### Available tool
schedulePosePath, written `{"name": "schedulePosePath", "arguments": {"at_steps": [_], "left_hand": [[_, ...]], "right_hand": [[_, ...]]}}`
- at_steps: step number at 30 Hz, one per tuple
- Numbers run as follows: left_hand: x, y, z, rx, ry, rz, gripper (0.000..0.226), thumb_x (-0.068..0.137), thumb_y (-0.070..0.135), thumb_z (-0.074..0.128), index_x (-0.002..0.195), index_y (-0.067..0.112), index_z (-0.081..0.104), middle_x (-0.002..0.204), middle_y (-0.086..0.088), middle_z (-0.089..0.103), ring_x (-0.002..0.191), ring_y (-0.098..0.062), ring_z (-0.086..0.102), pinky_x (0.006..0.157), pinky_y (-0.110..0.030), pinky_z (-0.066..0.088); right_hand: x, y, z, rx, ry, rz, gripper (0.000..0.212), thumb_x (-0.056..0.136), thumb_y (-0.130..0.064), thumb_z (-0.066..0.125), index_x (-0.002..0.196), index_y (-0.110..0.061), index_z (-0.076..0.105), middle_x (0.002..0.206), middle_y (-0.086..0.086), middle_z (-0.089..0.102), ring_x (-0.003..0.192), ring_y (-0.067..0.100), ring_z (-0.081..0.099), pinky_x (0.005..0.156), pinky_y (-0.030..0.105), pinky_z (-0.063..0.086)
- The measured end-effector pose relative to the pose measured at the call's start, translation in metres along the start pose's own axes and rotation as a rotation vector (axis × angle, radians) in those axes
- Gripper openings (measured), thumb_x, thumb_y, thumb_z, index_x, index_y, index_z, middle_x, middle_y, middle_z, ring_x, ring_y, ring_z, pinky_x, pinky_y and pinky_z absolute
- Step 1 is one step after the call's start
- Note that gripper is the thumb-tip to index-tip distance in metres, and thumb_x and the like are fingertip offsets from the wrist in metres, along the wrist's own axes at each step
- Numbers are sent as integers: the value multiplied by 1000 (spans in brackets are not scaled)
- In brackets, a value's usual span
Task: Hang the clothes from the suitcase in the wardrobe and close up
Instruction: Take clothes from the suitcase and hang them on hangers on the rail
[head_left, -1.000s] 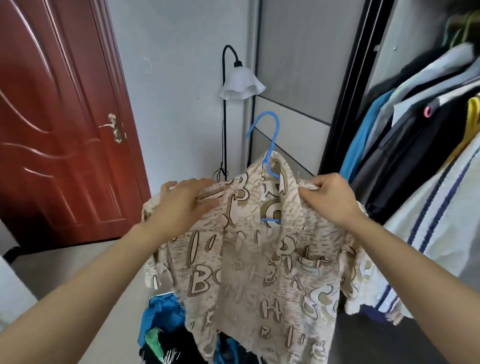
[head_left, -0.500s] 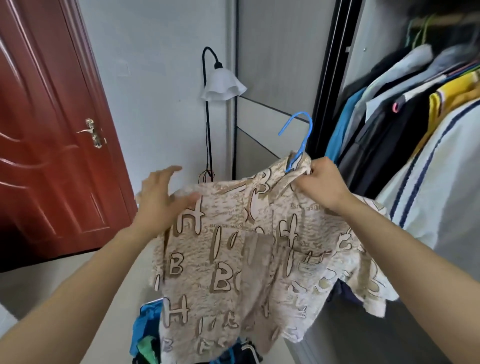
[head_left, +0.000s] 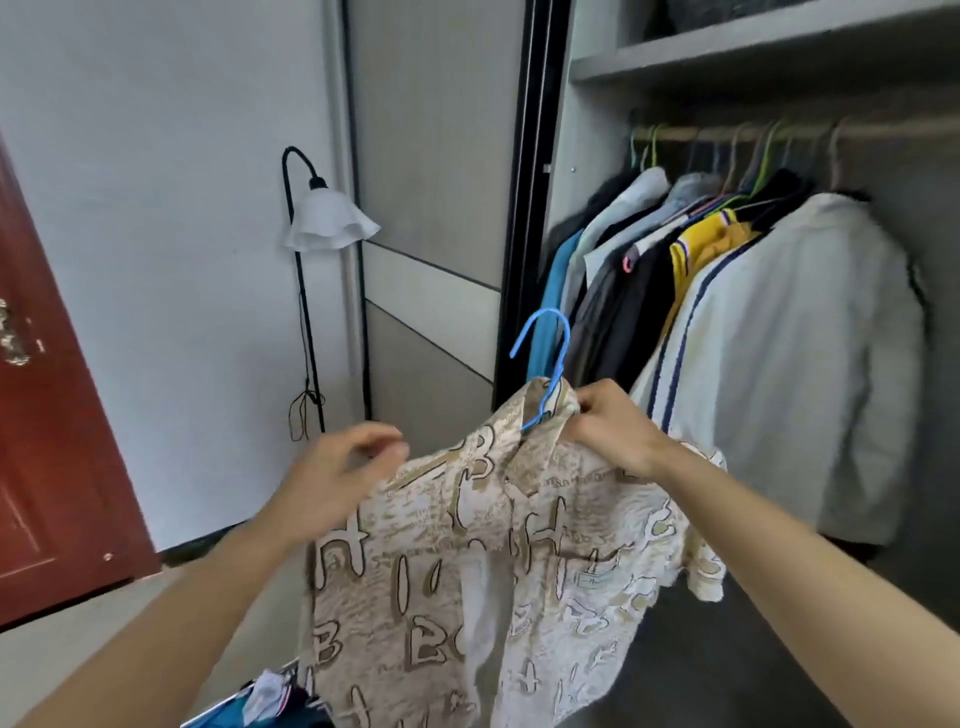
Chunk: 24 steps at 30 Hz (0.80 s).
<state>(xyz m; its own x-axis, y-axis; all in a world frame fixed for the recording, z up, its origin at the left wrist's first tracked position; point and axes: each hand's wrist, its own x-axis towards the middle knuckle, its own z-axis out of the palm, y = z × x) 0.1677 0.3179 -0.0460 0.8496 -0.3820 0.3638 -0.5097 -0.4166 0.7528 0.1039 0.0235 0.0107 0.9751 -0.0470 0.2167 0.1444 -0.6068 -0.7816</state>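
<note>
Head view: a person holds up a tan shirt (head_left: 467, 561) with big letters printed all over it. The shirt sits on a blue hanger (head_left: 566, 343). The hook of the hanger sticks up out of the collar.

The right hand (head_left: 613, 431) is clenched on the shirt. It pinches the collar right beside the neck of the hanger and carries the shirt in the air. The left hand (head_left: 332, 478) is at the other shoulder of the shirt with its fingers bent. It is blurry, so I cannot tell if it grips the cloth or only touches it.

The shirt hangs in front of the open wardrobe (head_left: 558, 156), near its left side and lower than the rail (head_left: 727, 132). The hook is not on the rail.

Many clothes hang from the rail on hangers. A big white jacket (head_left: 805, 364) with dark blue stripes is nearest, just behind the right hand. Next to it are a yellow top (head_left: 696, 249), some dark clothes and a blue top (head_left: 553, 280). A shelf (head_left: 753, 47) runs above the rail.

The grey sliding door (head_left: 431, 208) stands left of the opening. A black floor lamp (head_left: 327, 223) with a white shade stands by the white wall. A red door (head_left: 41, 415) is at the far left. Down at the bottom edge is a heap of clothes (head_left: 270, 699), blue and dark.
</note>
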Motion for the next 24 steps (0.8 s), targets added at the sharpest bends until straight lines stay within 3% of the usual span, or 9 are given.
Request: {"name": "schedulePosePath", "arguments": {"at_steps": [5,6,9,11,13,16,18,22,24], "left_hand": [[26,33,74,225,-71,289,20,84,53,52,70,39,51,54,8,50,61,-20,54,58,-33,35],[33,37,80,161,-46,280,16,83,54,53,72,42,53,54,11,50,58,-18,52,59,-33,36],[52,52,92,11,-37,272,14,80,51,57,70,42,59,52,12,52,50,-6,46,59,-31,37],[58,62,106,-15,-130,271,28,78,57,58,73,30,66,57,7,58,55,-4,52,61,-32,41],[62,76,123,-37,-220,290,45,78,61,59,77,18,70,65,0,63,64,-11,60,65,-32,44],[63,101,147,-111,-366,310,21,85,32,72,73,15,70,65,12,62,64,2,56,66,-25,41],[64,113,168,-95,-485,315,27,79,36,75,76,10,70,77,7,65,70,-3,57,71,-25,41],[72,132,206,-155,-571,265,39,68,53,70,87,20,69,84,-4,71,80,-14,66,82,-38,55],[76,148,219,-193,-597,229,33,74,46,75,93,21,66,81,5,70,77,-8,63,74,-25,53]], "right_hand": [[-40,-2,-33,-91,-72,43,12,72,-10,68,76,1,64,66,10,50,64,14,41,63,32,33],[-49,0,-40,-139,-89,42,4,70,-8,67,74,-9,66,65,7,53,65,10,44,63,31,36],[-82,6,-69,-361,-114,123,27,63,2,62,61,-20,46,58,-7,41,57,6,32,56,31,33],[-106,0,-89,-369,-170,226,20,60,-10,70,73,-12,55,68,0,57,60,12,48,59,34,43],[-123,-13,-106,-95,-179,316,17,64,-16,66,77,-9,58,66,-5,59,57,10,54,55,31,41],[-135,-25,-112,-28,-131,400,34,74,-25,66,104,-8,66,84,1,66,69,7,61,63,26,44],[-138,-23,-108,-168,-150,422,46,75,-31,70,114,-7,64,103,17,67,80,19,64,67,31,52],[-155,-19,-112,-79,-8,415,7,86,-14,67,84,-7,66,62,0,62,57,14,58,52,23,48],[-163,-19,-118,74,119,383,20,87,-6,64,68,-10,61,49,-5,52,46,10,49,47,21,39]]}}
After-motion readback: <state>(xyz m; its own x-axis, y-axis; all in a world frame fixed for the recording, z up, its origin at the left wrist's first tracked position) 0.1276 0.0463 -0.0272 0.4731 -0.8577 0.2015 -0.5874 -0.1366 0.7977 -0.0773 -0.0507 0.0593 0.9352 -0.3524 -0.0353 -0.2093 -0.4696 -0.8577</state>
